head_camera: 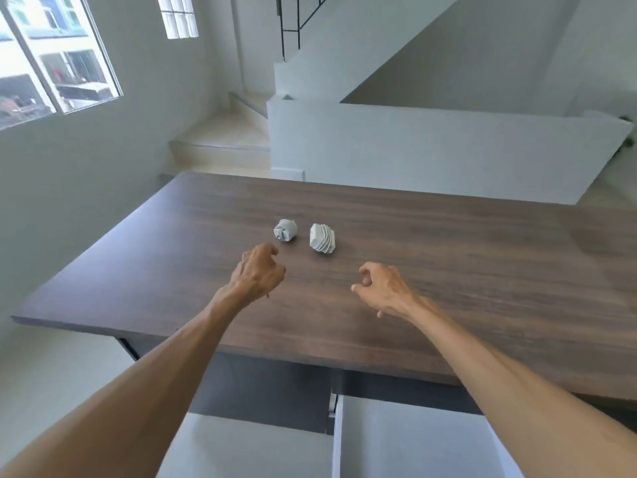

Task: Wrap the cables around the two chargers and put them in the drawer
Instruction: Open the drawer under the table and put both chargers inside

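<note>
Left hand point(256, 270): held over the tabletop, fingers curled loosely inward, nothing in them; its knuckles are just short of the nearer bundle.

Left charger point(285, 230): small white block, cable already wound round it in a rough, crossed ball. Lies on the table, free of either hand.

Right charger point(323, 238): white, cable wrapped in neat parallel turns. Lies just beside the first, a small gap between the two.

Right hand point(381, 288): hovering over the table, fingers bent and spread, thumb and forefinger near each other but pinching nothing.

Drawer point(413, 439): pulled out under the near edge of the table, pale inside; no contents visible in the part shown.

Step in hand, as I judge it: wrapping looks finished, so what remains is lifting each bundle and lowering it into the drawer. Best done by closing the fingers across the wound turns, so the loops are pressed on instead of dragged off; the untidier left bundle wants the firmer hold, since a loose end may spring free. Set them down in the drawer, not dropped, or the coils may slacken.

Table point(482, 270): dark wood-grain top, long, with a dark base beneath.

Room, left to right: a sliding window point(51, 63) giving on neighbouring buildings; a panel of glass blocks point(177, 15) high on the white wall; pale steps point(224, 139) turning upward behind a white half wall point(413, 150), with a thin black railing point(293, 19) above.
</note>
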